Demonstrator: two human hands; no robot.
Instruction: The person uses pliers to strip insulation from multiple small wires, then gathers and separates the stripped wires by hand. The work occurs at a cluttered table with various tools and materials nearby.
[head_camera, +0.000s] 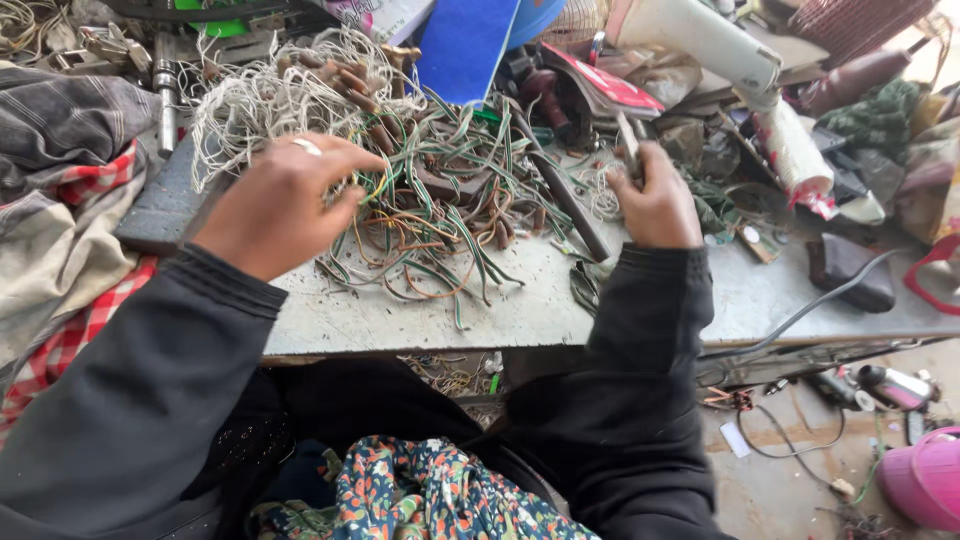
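The left hand lies palm-down on the tangle of wires, its fingers curled in and pinching a few green-and-white strands at the edge of the heap, as if to hold them taut and apart from the rest; a pale ring shows on one finger. The right hand is clenched round a slim tool whose pale end sticks up above the fist; what kind of tool it is cannot be told, but the upright grip keeps its tip pointed at the pile. The wires, green, white and brown, sprawl across the middle of the grey worktop, within easy reach of both hands; a looser bunch of whitish cord sits just behind the left hand. A dark metal rod lies slantwise between the hands, touching the tangle. Further out, a blue card leans at the back; a checked cloth is heaped at the left; a pink bucket stands on the floor at the right.
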